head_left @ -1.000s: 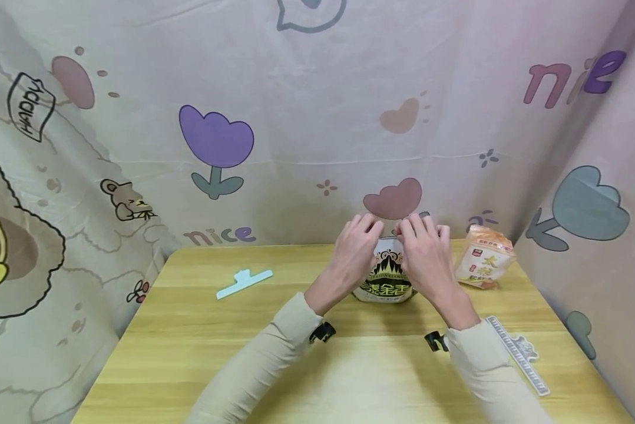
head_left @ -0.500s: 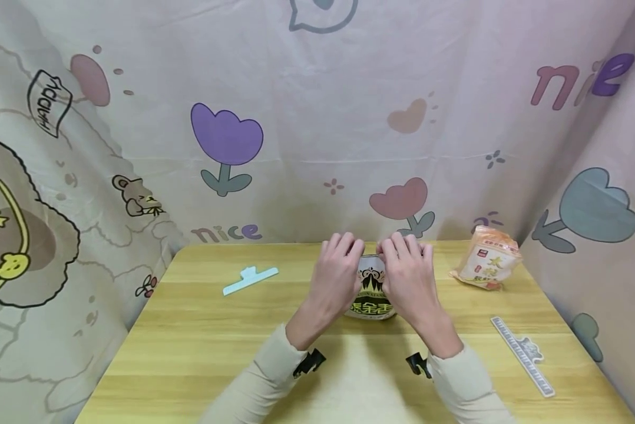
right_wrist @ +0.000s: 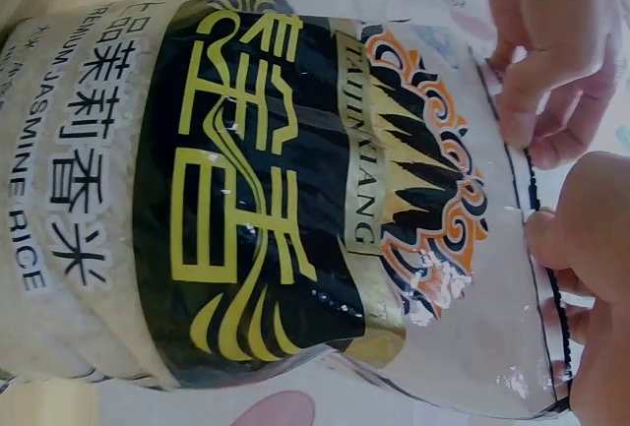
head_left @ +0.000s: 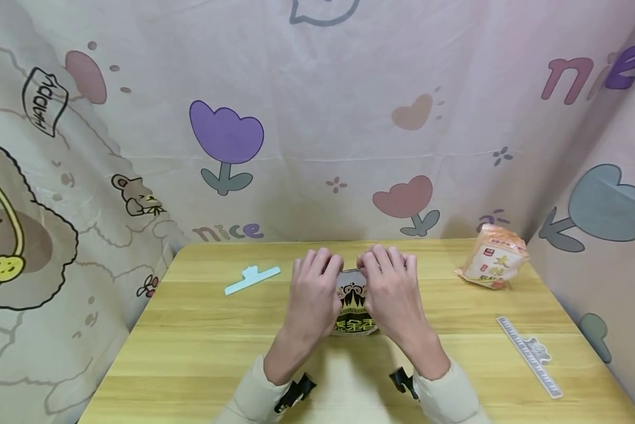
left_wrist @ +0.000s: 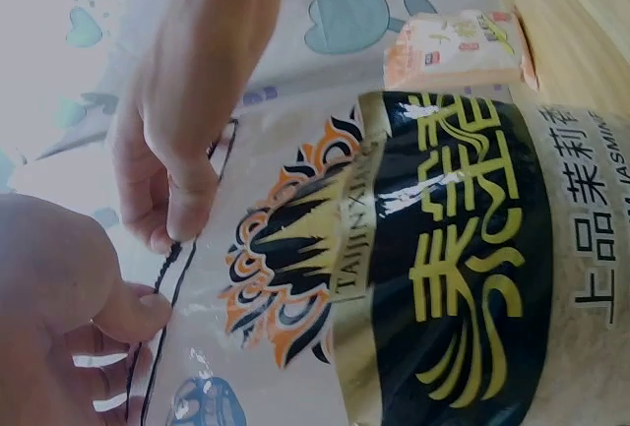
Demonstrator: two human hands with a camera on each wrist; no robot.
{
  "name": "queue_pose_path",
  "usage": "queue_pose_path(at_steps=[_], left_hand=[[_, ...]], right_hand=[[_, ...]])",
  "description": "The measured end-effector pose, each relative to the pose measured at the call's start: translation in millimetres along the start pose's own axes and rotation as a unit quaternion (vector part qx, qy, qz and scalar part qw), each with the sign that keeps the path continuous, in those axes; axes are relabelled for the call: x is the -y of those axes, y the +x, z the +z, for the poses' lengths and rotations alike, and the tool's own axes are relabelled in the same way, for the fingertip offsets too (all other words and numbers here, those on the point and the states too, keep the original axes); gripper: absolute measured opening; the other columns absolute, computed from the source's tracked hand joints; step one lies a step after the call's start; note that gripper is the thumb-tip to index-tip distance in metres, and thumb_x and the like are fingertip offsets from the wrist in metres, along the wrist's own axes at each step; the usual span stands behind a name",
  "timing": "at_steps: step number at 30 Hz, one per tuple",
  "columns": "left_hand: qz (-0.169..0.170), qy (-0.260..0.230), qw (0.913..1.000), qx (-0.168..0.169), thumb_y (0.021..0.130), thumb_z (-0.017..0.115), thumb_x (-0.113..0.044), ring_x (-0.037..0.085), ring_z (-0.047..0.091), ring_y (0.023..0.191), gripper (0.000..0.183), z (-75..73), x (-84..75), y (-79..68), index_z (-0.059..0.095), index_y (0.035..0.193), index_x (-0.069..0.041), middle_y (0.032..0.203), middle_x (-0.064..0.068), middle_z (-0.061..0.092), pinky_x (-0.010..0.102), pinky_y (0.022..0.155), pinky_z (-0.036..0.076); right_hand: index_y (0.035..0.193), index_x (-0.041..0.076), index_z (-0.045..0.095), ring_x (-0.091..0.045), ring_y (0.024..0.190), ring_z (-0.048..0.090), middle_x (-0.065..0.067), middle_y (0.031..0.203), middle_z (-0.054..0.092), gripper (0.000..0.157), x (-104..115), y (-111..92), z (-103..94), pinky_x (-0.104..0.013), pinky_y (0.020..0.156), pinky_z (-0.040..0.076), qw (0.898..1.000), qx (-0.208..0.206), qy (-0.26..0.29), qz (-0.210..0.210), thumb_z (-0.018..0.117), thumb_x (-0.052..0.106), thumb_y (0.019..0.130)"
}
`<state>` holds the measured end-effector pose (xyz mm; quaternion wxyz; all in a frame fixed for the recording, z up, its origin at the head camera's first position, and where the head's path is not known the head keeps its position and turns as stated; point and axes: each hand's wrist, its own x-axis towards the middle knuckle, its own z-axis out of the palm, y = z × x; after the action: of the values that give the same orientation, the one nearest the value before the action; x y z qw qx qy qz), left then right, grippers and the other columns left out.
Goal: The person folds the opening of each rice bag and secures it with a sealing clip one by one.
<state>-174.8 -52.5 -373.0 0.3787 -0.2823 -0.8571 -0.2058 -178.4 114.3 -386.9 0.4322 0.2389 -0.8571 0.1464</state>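
Note:
A clear plastic bag of jasmine rice (head_left: 352,303) stands upright in front of me, its black and gold label facing me. Thumb and fingers of my left hand (head_left: 314,291) pinch the left part of its top edge. On the right part of that same edge, my right hand (head_left: 393,288) pinches the film in the same way. The right wrist view shows both thumbs on the near side of the dark-lined top strip of the rice bag (right_wrist: 256,190), with fingers behind it. Whether the bag's bottom touches the table cannot be told.
A pale blue bag clip (head_left: 251,280) lies on the wooden table (head_left: 190,347) at the left. At the back right stands an orange and white food packet (head_left: 495,257). A grey-white clip (head_left: 531,357) lies at the right. Patterned cloth (head_left: 317,118) hangs behind the table.
Both hands have come nearer to me and slightly left, bringing the rice bag along. Their pinch on its top edge continues. The clips and packet have stayed in place.

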Motion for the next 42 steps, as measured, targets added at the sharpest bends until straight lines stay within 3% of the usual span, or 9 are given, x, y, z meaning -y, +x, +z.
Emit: queue_pose_path(at_steps=[7, 10, 15, 24, 32, 42], left_hand=[[-0.019, -0.062, 0.9979, -0.009, 0.089, 0.07, 0.005, 0.021, 0.051, 0.084, 0.015, 1.2, 7.5, -1.1, 0.065, 0.094, -0.008, 0.092, 0.003, 0.059, 0.032, 0.071, 0.039], [-0.024, -0.079, 0.9965, -0.013, 0.093, 0.069, -0.001, 0.02, 0.052, 0.085, 0.008, 2.6, 10.1, -2.0, 0.065, 0.094, -0.008, 0.092, 0.002, 0.06, 0.031, 0.071, 0.039], [-0.024, -0.118, 0.9926, -0.015, 0.095, 0.069, -0.003, 0.018, 0.052, 0.087, 0.006, 3.7, 13.3, -1.7, 0.067, 0.097, -0.009, 0.094, 0.0, 0.061, 0.03, 0.073, 0.04], [-0.023, -0.195, 0.9805, -0.016, 0.094, 0.068, 0.001, 0.018, 0.055, 0.092, 0.009, 3.2, 20.5, -7.7, 0.068, 0.095, -0.008, 0.096, 0.004, 0.064, 0.033, 0.082, 0.044], [-0.013, -0.212, 0.977, -0.017, 0.09, 0.073, 0.003, 0.017, 0.057, 0.095, 0.013, -1.6, 30.7, -12.8, 0.069, 0.098, -0.006, 0.1, 0.002, 0.064, 0.027, 0.083, 0.049], [-0.037, -0.259, 0.965, 0.012, 0.092, 0.076, -0.006, 0.013, 0.061, 0.094, 0.01, -3.5, 54.1, -12.7, 0.069, 0.098, -0.008, 0.098, -0.001, 0.065, 0.026, 0.083, 0.054]], right_hand=[[0.098, 0.007, 0.061, -0.029, 0.085, 0.048, -0.005, 0.096, 0.058, 0.011, 1.8, 3.8, -5.1, -0.044, 0.075, 0.035, 0.999, 0.024, 0.011, 0.021, 0.053, 0.014, 0.101], [0.099, 0.008, 0.061, -0.028, 0.085, 0.049, -0.004, 0.095, 0.057, 0.012, 1.5, 4.7, -6.9, -0.044, 0.076, 0.034, 0.999, 0.035, 0.021, 0.027, 0.053, 0.015, 0.102], [0.099, 0.008, 0.061, -0.028, 0.086, 0.049, -0.004, 0.097, 0.056, 0.002, -0.6, 6.6, -11.9, -0.042, 0.075, 0.034, 0.998, 0.045, 0.038, 0.036, 0.061, 0.009, 0.097], [0.099, 0.009, 0.059, -0.025, 0.089, 0.047, -0.002, 0.097, 0.054, 0.011, 0.6, 6.1, -18.2, -0.039, 0.078, 0.032, 0.994, 0.077, 0.066, 0.048, 0.066, 0.002, 0.093], [0.099, 0.01, 0.059, -0.023, 0.09, 0.047, 0.0, 0.096, 0.052, 0.01, -0.1, 3.1, -16.3, -0.038, 0.078, 0.032, 0.991, 0.084, 0.086, 0.05, 0.064, 0.002, 0.095], [0.099, 0.008, 0.057, -0.022, 0.09, 0.047, -0.001, 0.094, 0.051, 0.008, -7.9, 5.1, -12.8, -0.037, 0.077, 0.031, 0.99, 0.082, 0.099, 0.055, 0.062, 0.002, 0.097]])
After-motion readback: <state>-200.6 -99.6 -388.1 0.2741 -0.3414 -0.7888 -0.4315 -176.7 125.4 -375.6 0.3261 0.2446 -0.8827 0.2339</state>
